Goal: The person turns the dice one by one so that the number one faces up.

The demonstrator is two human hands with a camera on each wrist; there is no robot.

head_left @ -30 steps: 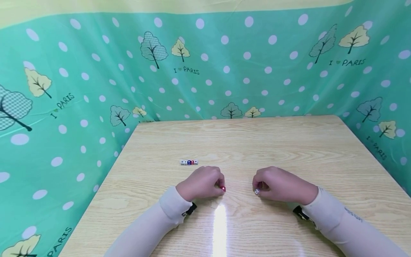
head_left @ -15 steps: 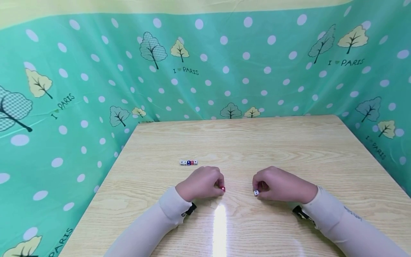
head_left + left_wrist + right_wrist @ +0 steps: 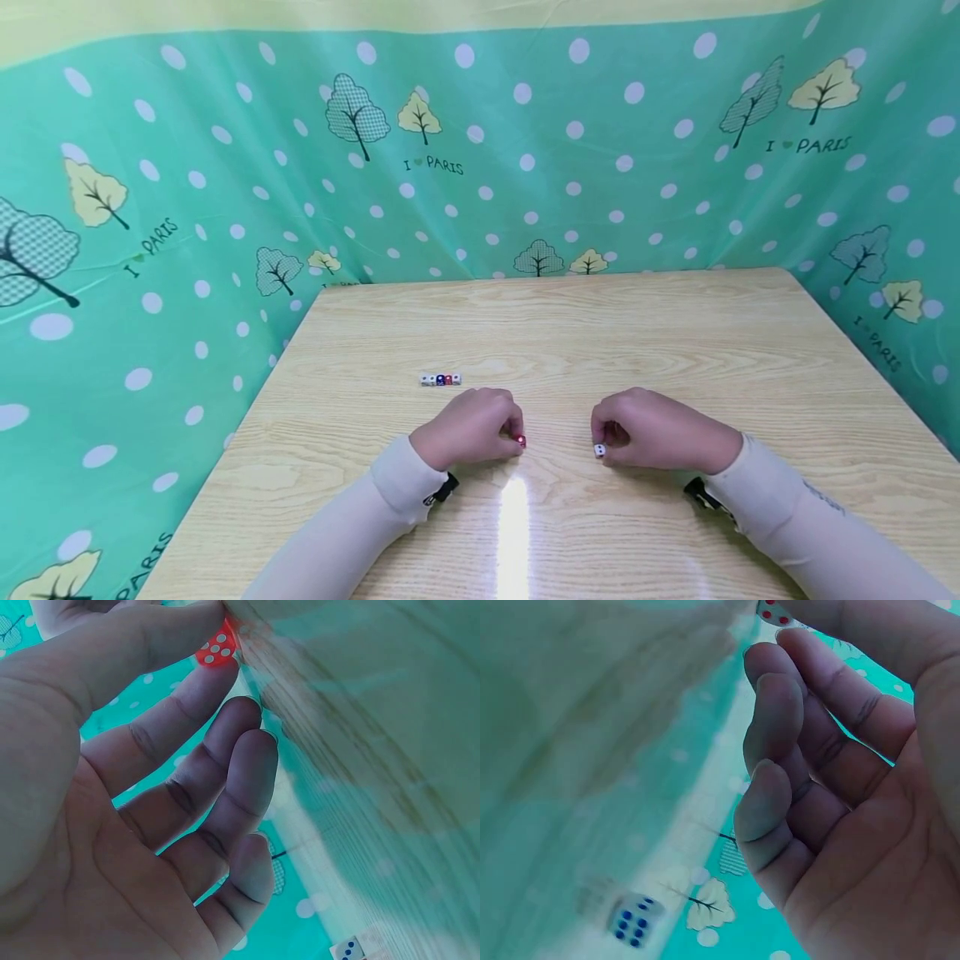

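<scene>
My left hand (image 3: 474, 429) pinches a red die (image 3: 520, 441) with white dots between thumb and index finger, low at the tabletop. The left wrist view shows that red die (image 3: 216, 646) at the fingertips, the other fingers loosely bent. To the right, my right hand (image 3: 652, 429) pinches a white die (image 3: 599, 450) between thumb and fingers, also low at the table. Red dots show on part of this white die (image 3: 774, 611) in the right wrist view. Beyond the left hand lies a straight row of several dice (image 3: 440, 380), white, blue and red, side by side.
The wood-grain table (image 3: 570, 333) reaches back to a green dotted curtain (image 3: 480, 167) that hangs behind and along both sides. A bright light reflection lies on the near tabletop between the forearms. One white die with blue dots (image 3: 636, 920) appears in the right wrist view.
The white die in my right fingers has turned from a tilted pose to one with a two-dot face towards the head camera. Both hands have stayed nearly in place; the row is unchanged.
</scene>
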